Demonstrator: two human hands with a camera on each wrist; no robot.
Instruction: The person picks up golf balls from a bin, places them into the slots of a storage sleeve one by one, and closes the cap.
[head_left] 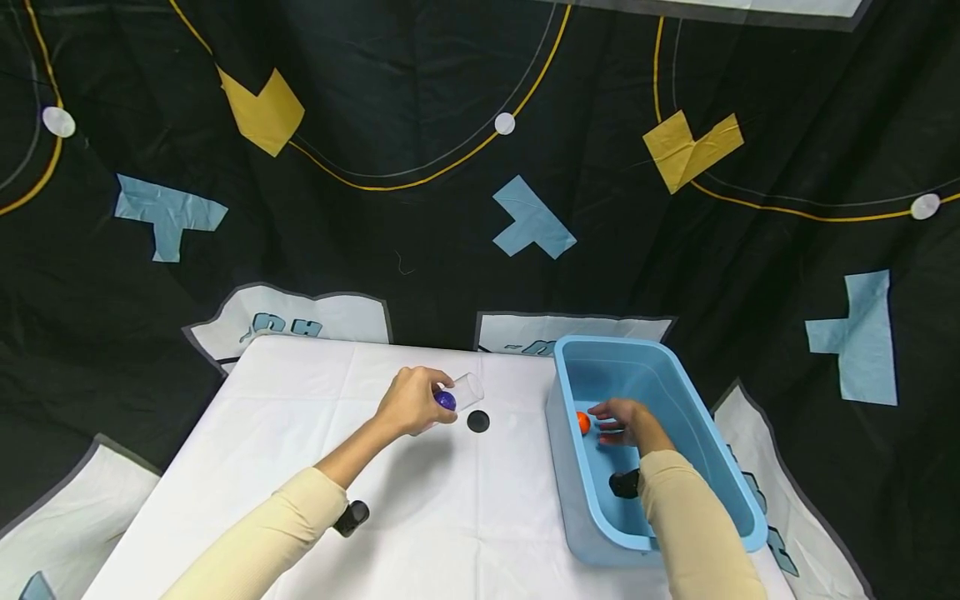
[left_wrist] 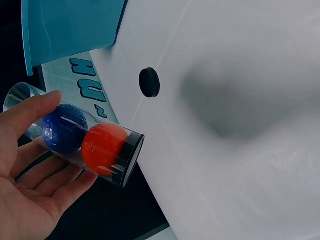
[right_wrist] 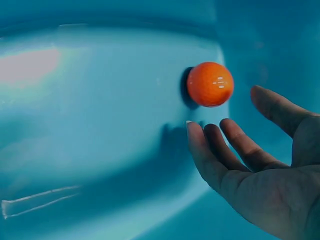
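My left hand (head_left: 417,402) grips a clear plastic tube (head_left: 470,389) held tilted above the table. Inside it, in the left wrist view, a blue ball (left_wrist: 65,129) lies against an orange-red ball (left_wrist: 104,149), which sits at the black-capped end; the opposite end has no cap. A round black cap (head_left: 477,422) lies on the white table below the tube. My right hand (head_left: 628,422) reaches down into the light blue bin (head_left: 564,467), fingers apart and loosely bent. Just beyond its fingertips, an orange golf ball (right_wrist: 210,84) rests on the bin floor near the wall.
The bin stands at the right end of the white-covered table (head_left: 420,533); its raised walls surround my right hand. Behind the table hangs a black cloth (head_left: 420,250) with yellow and blue patches.
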